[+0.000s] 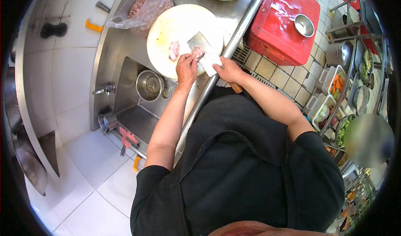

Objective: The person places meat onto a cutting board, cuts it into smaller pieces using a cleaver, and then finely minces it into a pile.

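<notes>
My right hand (229, 70) is closed around a cleaver (202, 43), whose wooden handle sticks out below the fist. Its broad blade lies over the round cutting board (165, 22). Fingertips of my left hand (186, 70) are drawn together on a small piece of raw meat (198, 52) beside the blade. Another pale pink piece of meat (174, 51) lies on the board just left of my left hand. The underside of the held piece is hidden.
A plastic bag of minced meat (154, 8) sits behind the board. To the left is a sink (135, 114) holding a metal pot (149, 85). A red box (284, 27) with a steel bowl (304, 25) stands right of the counter edge. Shelves with vegetable tubs (336, 83) line the right.
</notes>
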A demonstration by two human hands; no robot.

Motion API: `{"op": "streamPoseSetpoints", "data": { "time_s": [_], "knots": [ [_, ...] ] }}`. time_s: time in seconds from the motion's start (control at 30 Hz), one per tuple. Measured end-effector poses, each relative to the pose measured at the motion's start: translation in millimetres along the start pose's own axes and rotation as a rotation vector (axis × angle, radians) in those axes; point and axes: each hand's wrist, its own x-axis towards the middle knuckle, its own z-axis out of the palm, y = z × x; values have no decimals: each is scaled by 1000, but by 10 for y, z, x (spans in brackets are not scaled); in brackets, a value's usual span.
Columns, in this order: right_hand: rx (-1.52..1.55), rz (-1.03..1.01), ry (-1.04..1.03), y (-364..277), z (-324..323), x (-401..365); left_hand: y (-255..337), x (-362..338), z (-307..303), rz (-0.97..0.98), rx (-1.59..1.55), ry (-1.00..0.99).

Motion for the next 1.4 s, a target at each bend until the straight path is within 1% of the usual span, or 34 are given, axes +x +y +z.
{"op": "streamPoseSetpoints", "data": {
  "time_s": [0.03, 0.07, 0.1, 0.13, 0.17, 0.23, 0.3, 0.37, 0.43, 0.47, 0.5, 0.6, 0.63, 0.73, 0.77, 0.83, 0.9, 0.97, 1.1, 1.17, 1.23, 1.27, 1.3, 1.4],
  "knots": [
    [-30, 13, -16, -24, -14, -15, -9, -15, 11, 6, 0, -3],
    [-27, 11, -10, 78, -7, 33, -61, -35, 58, 52, 46, 29],
    [-180, -135, 68, 283, 18, 116, -86, -42, 88, 97, 92, 60],
    [-333, -278, 141, 429, 33, 143, -78, -66, 90, 96, 92, 57],
    [-331, -274, 137, 401, -30, 39, -62, -107, 87, 71, 64, 31],
    [-299, -115, 7, 181, -207, -242, -30, -176, 78, 40, 33, 4],
    [-327, -104, 16, 197, -172, -247, 46, -201, 44, 20, -23, -24],
    [-293, -84, 24, 168, -116, -241, 123, -202, -51, 25, -36, -50],
    [-307, -86, 26, 263, -39, -145, 99, -203, -108, 40, -61, -87],
    [-319, -91, 24, 298, -13, -127, 34, -195, -113, 55, -21, -100],
    [-280, 0, -18, -11, -84, -288, -9, -176, -97, 75, 15, -116],
    [-304, -76, 48, 115, 25, -207, -45, -148, -92, 25, -15, -138],
    [-305, -109, 76, 183, 90, -148, -24, -144, -97, 37, -27, -153],
    [-267, -71, 107, 65, 241, -99, -22, -125, -104, 8, -35, -140],
    [-259, -73, 122, 72, 304, -83, -27, -123, -110, 25, -44, -149],
    [-246, -72, 144, 114, 356, -54, -43, -112, -106, 69, 87, -134],
    [-269, -92, 171, 155, 290, -82, -63, -153, -49, 92, 59, -120],
    [-316, -80, 56, 104, 173, -177, -105, -180, 1, 110, 83, -45],
    [-343, -68, 17, 233, 126, -254, -240, -189, 69, 87, 88, -27],
    [-334, -82, 34, 224, 149, -200, -240, -178, 41, 71, 22, -56],
    [-334, -42, -23, 282, 154, -54, -293, -155, 30, 73, -37, -60],
    [-341, -49, -5, 122, 67, -193, -262, -121, 12, 51, -32, -88],
    [-358, -60, -8, 13, -23, -279, -271, -103, 10, 77, -8, -94],
    [-321, -65, 34, -77, -240, -478, -240, -36, 53, 104, -14, -69]
  ]
}}
